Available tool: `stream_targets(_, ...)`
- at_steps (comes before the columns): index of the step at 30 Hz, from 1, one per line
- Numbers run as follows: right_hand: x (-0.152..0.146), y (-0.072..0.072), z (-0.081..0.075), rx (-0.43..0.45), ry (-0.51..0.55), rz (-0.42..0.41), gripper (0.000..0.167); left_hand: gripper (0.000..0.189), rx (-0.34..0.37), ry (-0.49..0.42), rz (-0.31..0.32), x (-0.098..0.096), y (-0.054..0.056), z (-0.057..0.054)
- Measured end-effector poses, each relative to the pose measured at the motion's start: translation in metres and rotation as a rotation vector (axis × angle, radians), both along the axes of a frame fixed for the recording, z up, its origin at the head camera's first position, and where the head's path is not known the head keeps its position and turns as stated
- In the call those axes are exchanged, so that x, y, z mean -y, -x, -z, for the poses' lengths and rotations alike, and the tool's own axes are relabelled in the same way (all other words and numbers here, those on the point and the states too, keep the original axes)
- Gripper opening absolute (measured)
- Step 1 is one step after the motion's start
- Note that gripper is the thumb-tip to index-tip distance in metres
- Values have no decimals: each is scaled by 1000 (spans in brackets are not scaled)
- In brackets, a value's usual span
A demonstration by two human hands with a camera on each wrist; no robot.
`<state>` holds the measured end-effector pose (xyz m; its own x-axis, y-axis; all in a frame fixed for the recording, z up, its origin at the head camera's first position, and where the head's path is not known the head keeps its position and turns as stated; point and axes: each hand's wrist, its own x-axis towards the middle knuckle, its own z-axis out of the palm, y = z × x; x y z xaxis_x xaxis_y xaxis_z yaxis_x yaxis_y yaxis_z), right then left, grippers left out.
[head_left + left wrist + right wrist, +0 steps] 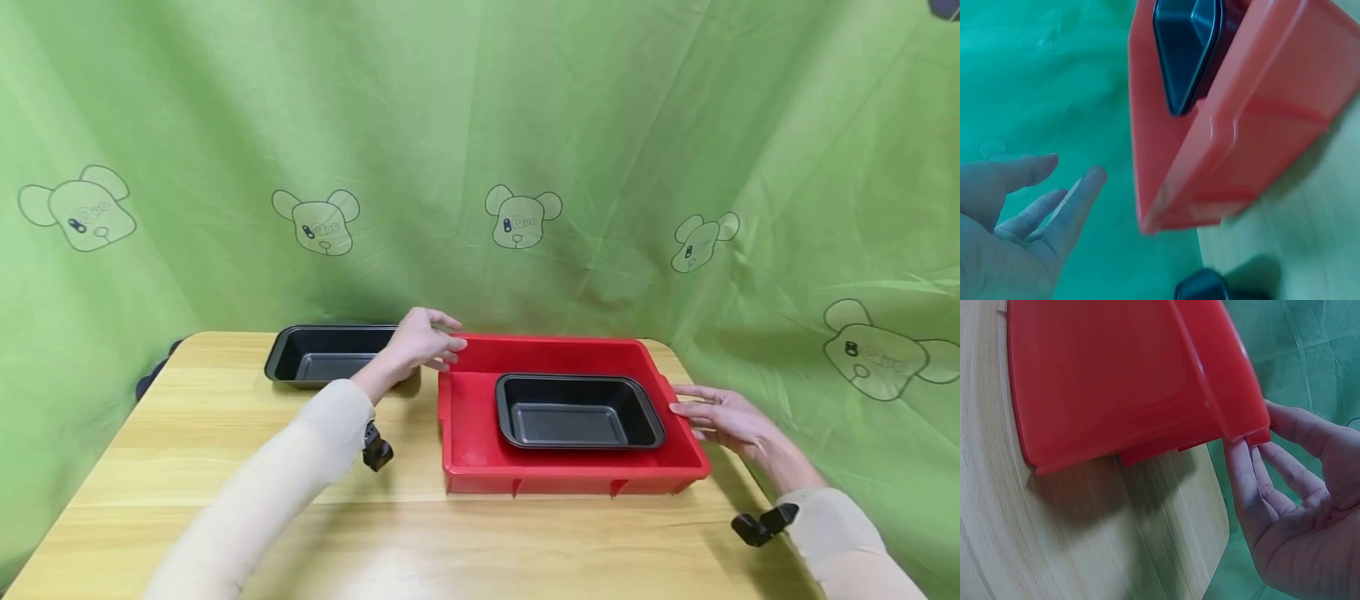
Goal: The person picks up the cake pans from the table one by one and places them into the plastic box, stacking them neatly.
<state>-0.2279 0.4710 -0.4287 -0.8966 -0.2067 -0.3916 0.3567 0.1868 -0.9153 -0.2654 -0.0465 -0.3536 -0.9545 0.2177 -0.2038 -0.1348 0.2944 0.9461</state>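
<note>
Left hand: we see our left hand (pixel 422 340) just left of centre in the head view, at the far left corner of the red rectangular plastic tray (pixel 480 442). The fingers are loosely extended and hold nothing; whether they touch the rim we cannot tell from this view.
Left hand, wrist view: the left hand (pixel 1013 231) fills the lower left of the frame, palm open, fingers straight and apart from the tray's corner (pixel 1166 206), which sits at the centre.
Right hand: our right hand (pixel 723 417) lies at the right of the head view, fingers stretched flat toward the tray's right wall, fingertips at its edge.
Right hand, wrist view: the right hand (pixel 1297 506) takes the lower right of the frame, open, with its fingertips against the tray's rim (pixel 1235 412); nothing is gripped.
Red tray: it sits on the light wooden table (pixel 225 467), a little right of centre in the head view.
Pan in tray: a black rectangular metal baking pan (pixel 577 412) rests inside the tray, toward its right half; its edge (pixel 1185 50) shows at the top of the left wrist view.
Second pan: another black rectangular metal baking pan (pixel 326 357) stands on the table left of the tray, partly behind our left wrist.
Backdrop: a green cloth with bear-head prints (pixel 525 125) hangs behind and around the table.
Sleeves: cream long sleeves (pixel 262 492) cover both forearms.
</note>
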Motion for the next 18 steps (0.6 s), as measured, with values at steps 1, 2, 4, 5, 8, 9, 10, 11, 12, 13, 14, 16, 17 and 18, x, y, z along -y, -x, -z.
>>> stream_targets(1, 0, 0, 0, 0, -2, 0, 29, 44, 1, 4, -1, 5, 1, -1)
stream_targets(2, 0, 0, 0, -1, -4, 0, 29, 44, -1, 13, 0, 10, 1, -2)
stream_targets(4, 0, 0, 0, -2, -8, -2, 29, 44, -9, 32, 3, 20, 0, -5)
stream_targets(5, 0, 0, 0, -2, -9, -3, 29, 44, -12, 41, 3, 25, 1, -6)
stream_targets(8, 0, -1, 0, -7, -15, -6, 28, 45, -33, 68, 10, 41, 0, -8)
stream_targets(9, 0, -1, 0, -8, -18, -7, 28, 46, -36, 74, 12, 47, 0, -9)
stream_targets(10, 0, -1, 0, -9, -19, -8, 28, 46, -39, 80, 13, 52, 0, -9)
stream_targets(11, 1, -1, 0, -8, -18, -6, 28, 47, -43, 89, 14, 57, 0, -10)
stream_targets(12, 1, -1, -1, -8, -18, -6, 28, 48, -46, 95, 16, 63, 0, -10)
stream_targets(13, 1, -1, -1, -8, -19, -6, 28, 49, -48, 102, 18, 68, 0, -10)
stream_targets(14, 0, -1, -1, -8, -19, -7, 28, 50, -48, 105, 19, 73, 0, -10)
stream_targets(16, 1, -1, -1, -6, -16, -6, 28, 52, -49, 109, 20, 83, 1, -9)
stream_targets(17, 1, -2, -2, -5, -16, -5, 28, 52, -51, 111, 21, 88, 1, -8)
stream_targets(18, 1, -2, -2, -6, -19, -6, 28, 53, -53, 108, 22, 93, 2, -7)
